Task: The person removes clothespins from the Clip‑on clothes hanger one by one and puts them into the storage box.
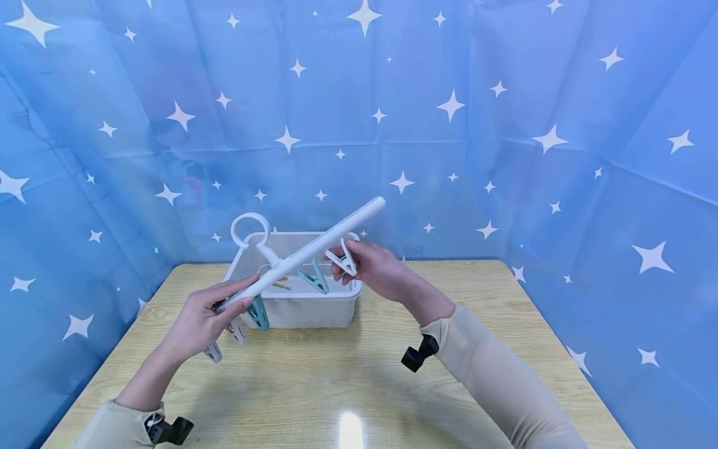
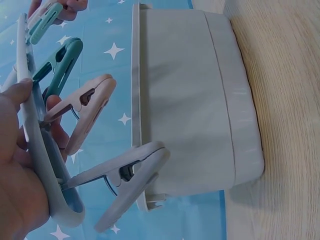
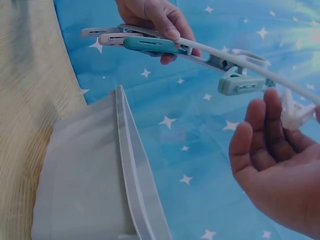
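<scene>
A white clip hanger [image 1: 314, 249] with a round hook slants above the bin, its right end higher. My left hand [image 1: 210, 317] grips the lower left end, thumb on the near side. At its right part, my right hand [image 1: 378, 268] pinches a white clothespin [image 1: 342, 259] between thumb and fingers. Other clothespins hang from the bar: a pale green one [image 1: 315, 279], a dark teal one [image 1: 258, 313], a pinkish one [image 2: 92, 107] and a grey one [image 2: 142, 170]. The left fingers show behind the bar in the left wrist view.
Below and behind the hanger, a light grey plastic bin [image 1: 311, 312] stands on the wooden table [image 1: 314, 374]. Small tan items [image 1: 282, 284] show inside it. A blue curtain [image 1: 336, 112] with white stars surrounds the table at the back and sides.
</scene>
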Demonstrator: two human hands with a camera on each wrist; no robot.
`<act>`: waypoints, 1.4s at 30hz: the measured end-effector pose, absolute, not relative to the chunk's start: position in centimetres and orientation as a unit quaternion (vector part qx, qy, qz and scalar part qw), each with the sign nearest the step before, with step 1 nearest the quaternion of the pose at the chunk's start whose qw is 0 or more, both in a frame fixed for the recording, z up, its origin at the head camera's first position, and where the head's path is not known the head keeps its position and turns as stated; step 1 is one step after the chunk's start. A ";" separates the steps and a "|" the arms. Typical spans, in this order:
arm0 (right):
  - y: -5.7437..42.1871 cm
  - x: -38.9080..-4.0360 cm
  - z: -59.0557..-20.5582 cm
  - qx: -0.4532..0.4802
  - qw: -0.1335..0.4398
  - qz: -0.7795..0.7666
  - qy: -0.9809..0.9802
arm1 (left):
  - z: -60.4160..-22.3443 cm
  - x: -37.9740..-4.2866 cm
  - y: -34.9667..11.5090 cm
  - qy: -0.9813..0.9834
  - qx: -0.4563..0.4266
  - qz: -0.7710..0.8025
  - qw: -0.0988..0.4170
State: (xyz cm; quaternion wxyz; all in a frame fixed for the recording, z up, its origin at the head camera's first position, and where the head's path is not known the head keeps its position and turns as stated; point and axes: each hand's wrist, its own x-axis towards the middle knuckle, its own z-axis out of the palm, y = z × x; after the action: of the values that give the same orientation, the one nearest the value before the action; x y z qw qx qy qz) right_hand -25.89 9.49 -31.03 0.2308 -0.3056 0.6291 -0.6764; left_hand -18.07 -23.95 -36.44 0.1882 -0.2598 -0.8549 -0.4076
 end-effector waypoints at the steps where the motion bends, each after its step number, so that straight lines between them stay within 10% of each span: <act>1: 9.5 -25.9 -31.0 -0.308 0.238 -0.680 0.621 | -36.5 -18.1 -23.9 -0.855 -0.260 -0.407 0.189; 24: 9.6 -26.0 -31.3 -0.342 0.308 -0.752 0.472 | -36.2 -18.1 -23.7 -0.849 -0.276 -0.405 0.197; 42: 9.0 -25.0 -31.3 -0.337 0.257 -0.813 0.400 | -35.8 -18.4 -23.5 -0.854 -0.277 -0.395 0.196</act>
State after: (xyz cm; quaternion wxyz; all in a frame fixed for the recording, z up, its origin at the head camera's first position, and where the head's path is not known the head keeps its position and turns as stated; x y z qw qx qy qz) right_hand -24.97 9.04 -31.26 0.2569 -0.3368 0.3995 -0.8130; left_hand -18.43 -23.52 -35.84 0.1961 -0.2774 -0.8535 -0.3951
